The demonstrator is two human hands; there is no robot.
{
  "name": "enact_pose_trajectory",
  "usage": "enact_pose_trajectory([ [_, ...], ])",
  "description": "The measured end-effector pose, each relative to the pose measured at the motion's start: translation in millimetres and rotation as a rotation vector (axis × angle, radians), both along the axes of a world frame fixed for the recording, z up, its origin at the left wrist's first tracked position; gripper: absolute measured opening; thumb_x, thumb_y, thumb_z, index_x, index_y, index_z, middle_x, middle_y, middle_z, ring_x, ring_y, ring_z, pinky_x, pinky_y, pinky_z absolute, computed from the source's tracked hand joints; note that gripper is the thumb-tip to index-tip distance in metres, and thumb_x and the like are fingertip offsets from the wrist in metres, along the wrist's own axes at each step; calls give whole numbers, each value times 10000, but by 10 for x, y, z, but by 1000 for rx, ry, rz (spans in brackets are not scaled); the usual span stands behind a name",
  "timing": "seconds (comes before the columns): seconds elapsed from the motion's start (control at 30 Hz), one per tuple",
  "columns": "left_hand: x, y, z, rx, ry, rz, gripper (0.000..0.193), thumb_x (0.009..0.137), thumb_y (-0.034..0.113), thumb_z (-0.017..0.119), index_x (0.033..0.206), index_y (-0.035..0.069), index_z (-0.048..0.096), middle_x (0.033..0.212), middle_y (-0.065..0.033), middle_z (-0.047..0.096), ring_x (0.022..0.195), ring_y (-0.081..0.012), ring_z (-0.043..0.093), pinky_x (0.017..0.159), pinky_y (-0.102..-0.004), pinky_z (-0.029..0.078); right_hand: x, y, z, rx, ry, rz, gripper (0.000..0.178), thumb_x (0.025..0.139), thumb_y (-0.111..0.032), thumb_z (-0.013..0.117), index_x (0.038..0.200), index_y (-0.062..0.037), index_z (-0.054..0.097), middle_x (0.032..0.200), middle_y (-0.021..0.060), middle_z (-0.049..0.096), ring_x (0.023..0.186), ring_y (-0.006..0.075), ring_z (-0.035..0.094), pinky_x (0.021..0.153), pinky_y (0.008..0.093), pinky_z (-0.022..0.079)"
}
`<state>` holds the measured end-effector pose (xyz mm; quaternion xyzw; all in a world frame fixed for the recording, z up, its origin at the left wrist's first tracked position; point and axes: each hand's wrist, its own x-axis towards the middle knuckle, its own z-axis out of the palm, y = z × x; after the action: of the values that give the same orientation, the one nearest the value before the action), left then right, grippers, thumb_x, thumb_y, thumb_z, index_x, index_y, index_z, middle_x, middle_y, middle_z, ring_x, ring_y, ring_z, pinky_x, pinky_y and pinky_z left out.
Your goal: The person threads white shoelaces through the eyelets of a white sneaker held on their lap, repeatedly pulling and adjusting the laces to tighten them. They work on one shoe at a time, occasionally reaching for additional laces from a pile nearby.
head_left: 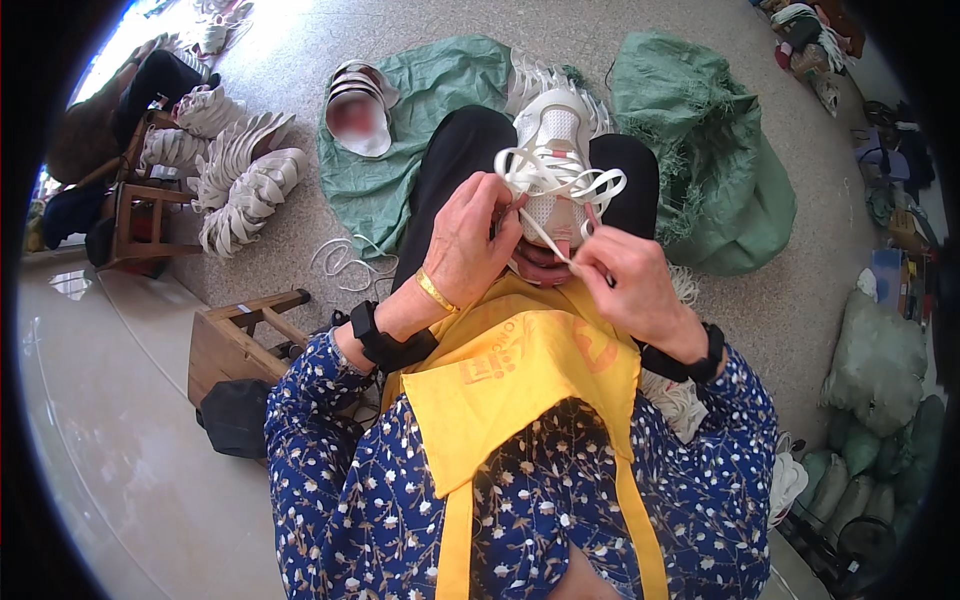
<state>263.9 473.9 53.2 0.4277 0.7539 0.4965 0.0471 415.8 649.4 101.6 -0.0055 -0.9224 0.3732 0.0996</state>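
Left hand [468, 238] and right hand [637, 285]: both pinching white lace [544, 233], centre of frame. Green sack [700, 150], upper right. Wooden stool [232, 345], left of centre. White shoe [553, 125], between black-clad knees [635, 175], upper centre, toe toward top edge. Loops of white lace, across shoe.

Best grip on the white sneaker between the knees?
Grip the white sneaker by its toe, probably from the far side: the toe points away, rounded and uncovered; knees flank the shoe, left hand and right hand hold its laces.
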Motion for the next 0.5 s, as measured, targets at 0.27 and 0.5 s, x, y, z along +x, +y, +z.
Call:
enact_pose_trajectory([
  [0.27,16,32,70,-43,-144,6,161,869,23,666,956,-3,534,859,-138,551,718,-287,595,644,-376,496,302,74,-57,-99,-115,-7,75,818,13,710,807,26,637,710,88,572,564,178,519,522,321,395],
  [0.5,-21,70,88,-60,-180,6,180,851,9,678,936,-3,519,826,-118,533,675,-243,574,614,-347,485,261,104,-170,-123,-114,68,105,832,-31,744,812,9,649,726,75,597,581,164,545,537,296,431],
])
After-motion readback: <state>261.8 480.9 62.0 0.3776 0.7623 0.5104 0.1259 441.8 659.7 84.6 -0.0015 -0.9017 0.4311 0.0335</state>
